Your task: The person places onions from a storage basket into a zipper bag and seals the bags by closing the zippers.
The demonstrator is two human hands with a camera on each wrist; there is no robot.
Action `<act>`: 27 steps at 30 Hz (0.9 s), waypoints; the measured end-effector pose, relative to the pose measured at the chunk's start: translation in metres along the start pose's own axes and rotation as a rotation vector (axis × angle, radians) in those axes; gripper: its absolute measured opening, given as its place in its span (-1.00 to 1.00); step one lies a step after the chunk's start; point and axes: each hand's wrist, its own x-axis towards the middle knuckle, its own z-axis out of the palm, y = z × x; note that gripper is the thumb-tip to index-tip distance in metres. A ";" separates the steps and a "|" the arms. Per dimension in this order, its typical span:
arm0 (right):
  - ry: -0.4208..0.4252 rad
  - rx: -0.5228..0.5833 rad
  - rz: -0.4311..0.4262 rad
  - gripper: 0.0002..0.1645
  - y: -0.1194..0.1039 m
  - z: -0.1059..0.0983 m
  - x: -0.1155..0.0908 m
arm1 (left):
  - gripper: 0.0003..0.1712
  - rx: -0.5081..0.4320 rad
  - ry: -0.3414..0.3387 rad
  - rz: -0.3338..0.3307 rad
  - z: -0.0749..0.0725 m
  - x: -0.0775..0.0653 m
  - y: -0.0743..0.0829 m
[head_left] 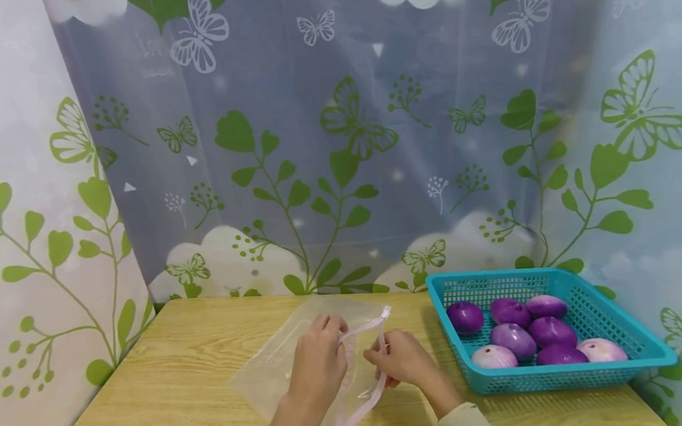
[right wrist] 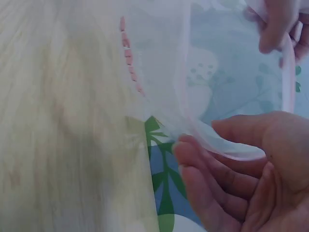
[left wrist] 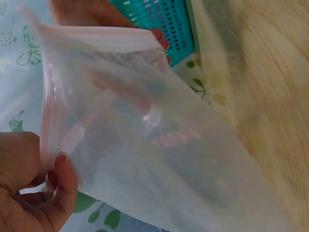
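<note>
Okay, basket (head_left: 558, 378) of onions (head_left: 513, 341) beside the right hand (head_left: 406, 357), plastic bag (left wrist: 140, 130) between that and the left hand (head_left: 318, 356), both pinching its rim (head_left: 376, 396).

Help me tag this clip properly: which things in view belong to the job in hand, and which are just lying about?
Job in hand:
- clear bag with pink edging
- left hand, gripping one edge
- right hand, fingers around another edge

Lying about, untouched by the hands:
- teal basket
- onions inside it
</note>
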 end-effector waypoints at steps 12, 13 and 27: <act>0.082 -0.090 -0.019 -0.65 0.006 0.011 0.001 | -0.71 0.068 0.116 0.042 -0.018 0.006 -0.007; 0.079 -0.088 -0.023 -0.67 0.006 0.011 0.001 | -0.70 0.073 0.133 0.048 -0.022 0.008 -0.008; 0.182 -0.327 -0.016 -0.89 0.001 0.008 0.000 | -0.58 0.049 0.120 0.089 -0.042 0.012 0.001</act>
